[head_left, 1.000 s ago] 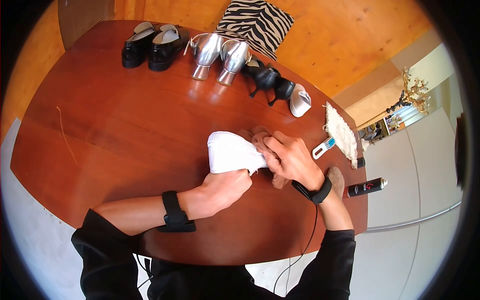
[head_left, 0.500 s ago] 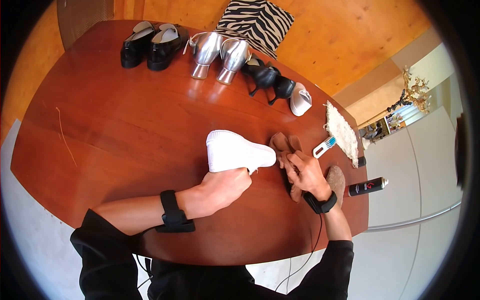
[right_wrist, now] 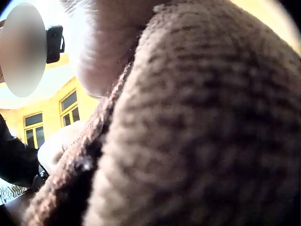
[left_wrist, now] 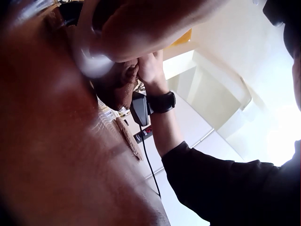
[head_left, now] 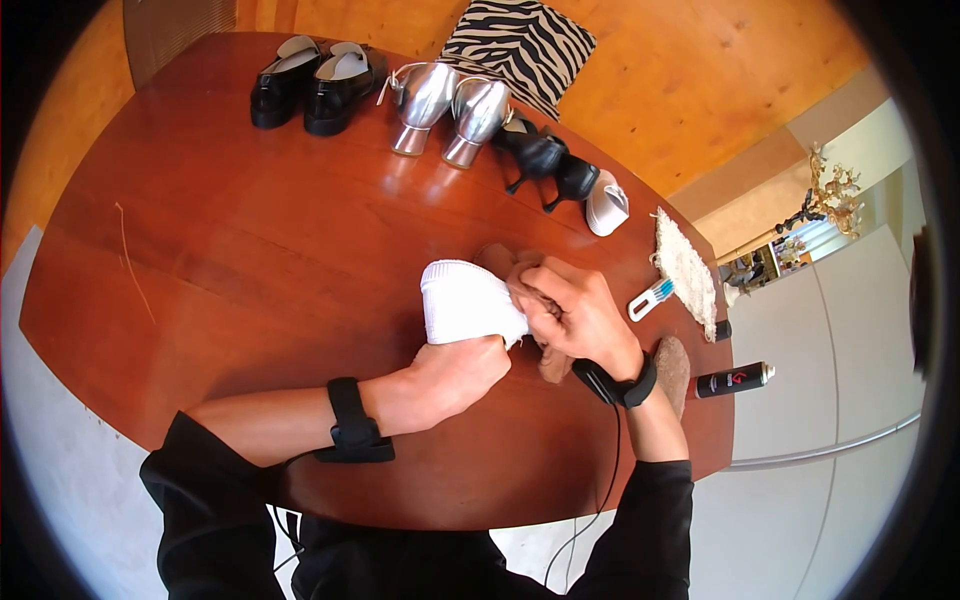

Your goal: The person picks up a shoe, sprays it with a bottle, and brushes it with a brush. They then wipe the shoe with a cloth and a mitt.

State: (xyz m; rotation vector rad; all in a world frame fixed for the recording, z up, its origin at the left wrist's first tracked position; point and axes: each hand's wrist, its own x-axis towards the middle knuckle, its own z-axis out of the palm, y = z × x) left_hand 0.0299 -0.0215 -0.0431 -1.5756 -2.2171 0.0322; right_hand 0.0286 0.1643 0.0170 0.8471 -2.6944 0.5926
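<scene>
Grip closed on a white shoe [head_left: 462,300], the left hand [head_left: 445,385] holds it over the reddish-brown counter [head_left: 250,220], its fingertips hidden from view, while the right hand [head_left: 580,315] grips a bunched brown cloth [head_left: 553,365] against the shoe's far end. Good work here likely calls for a steady left hand, a clean fold of cloth kept flat under the fingers, and light, even strokes toward the edge, with the shoe turned a little at a time; pressing too hard could smear dirt into the white surface or twist the shoe loose. Beyond the right hand, a white brush [head_left: 640,306] with blue bristles lies beside a shaggy cream cloth [head_left: 684,270], near a brown pad [head_left: 672,370] and a black spray can [head_left: 735,380]. Footwear lines the counter's far side: black loafers [head_left: 340,100], silver heeled shoes [head_left: 425,100], black heels [head_left: 535,155] and a single pale shoe [head_left: 606,205]. The glossy top reflects the silver pair. Past it are a zebra-striped cushion [head_left: 515,50], an orange wooden surface [head_left: 700,90] and white cabinets [head_left: 860,310]; the right wrist view catches yellow-framed windows [right_wrist: 70,108].
</scene>
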